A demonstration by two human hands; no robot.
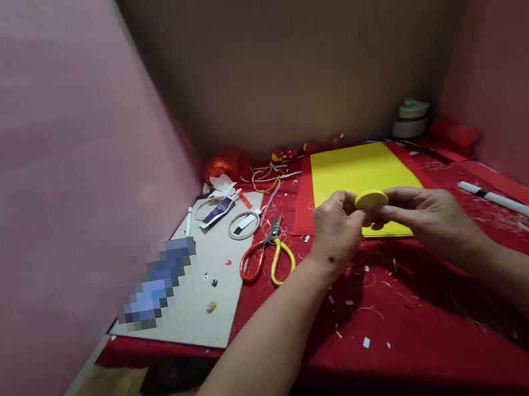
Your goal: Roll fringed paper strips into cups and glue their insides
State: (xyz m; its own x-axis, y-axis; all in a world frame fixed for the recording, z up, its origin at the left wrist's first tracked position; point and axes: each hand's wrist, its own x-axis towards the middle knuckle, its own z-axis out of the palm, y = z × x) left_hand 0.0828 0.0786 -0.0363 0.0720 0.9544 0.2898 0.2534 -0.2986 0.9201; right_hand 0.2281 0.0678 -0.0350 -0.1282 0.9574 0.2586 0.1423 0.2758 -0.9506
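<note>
Between my two hands is a small yellow disc with a ridged edge, like a coil of corrugated paper (371, 199). My left hand (338, 229) pinches its left side between thumb and fingers. On its right side, the thumb and fingers of my right hand (432, 214) close on it too; some fingertips are hidden behind the disc. Both hands are raised over the near end of the yellow corrugated sheets (354, 169), which lie on red corrugated sheets (302, 202). Left of my left hand, scissors (273, 250) with one red and one yellow handle rest on the red cloth.
A grey board (190, 329) on the left carries a purple tube (219, 212), a ring-shaped coil (243, 226) and a blurred-out blue item (160, 283). A white rod (514, 205) lies at right. Small red and yellow pieces (282, 154) and a lidded pot (411, 118) stand along the back wall.
</note>
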